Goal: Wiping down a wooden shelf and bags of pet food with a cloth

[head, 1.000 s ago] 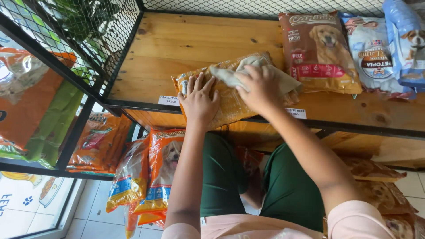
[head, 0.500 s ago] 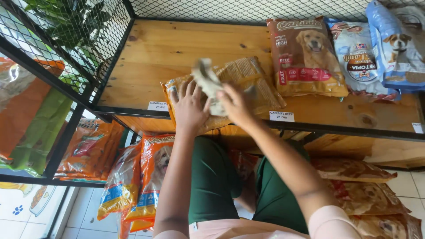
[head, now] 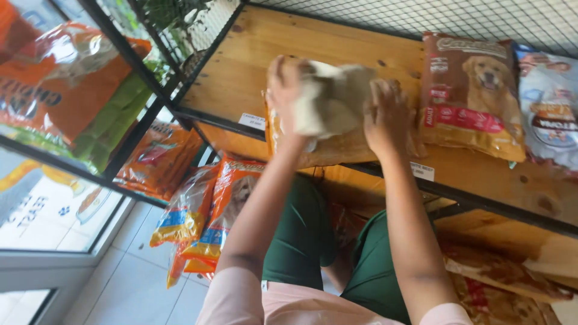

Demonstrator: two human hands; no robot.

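Observation:
A pale cloth (head: pixel 331 99) lies bunched on top of a tan pet-food bag (head: pixel 337 147) on the wooden shelf (head: pixel 241 78). My left hand (head: pixel 286 87) grips the cloth's left side. My right hand (head: pixel 385 114) presses flat on the bag at the cloth's right edge, and I cannot tell whether its fingers hold the cloth. Most of the bag is hidden under the cloth and my hands.
A brown bag with a dog picture (head: pixel 472 96) and a pale blue bag (head: pixel 551 114) lie on the shelf to the right. Wire mesh (head: pixel 421 15) backs the shelf. Orange bags (head: pixel 211 210) stand on the tiled floor below, with more on a rack (head: pixel 66 90) at left.
The cloth, lifted half a second ago, is down on the bag and more bunched. My left hand has shifted onto it, and my right hand has moved to its right side.

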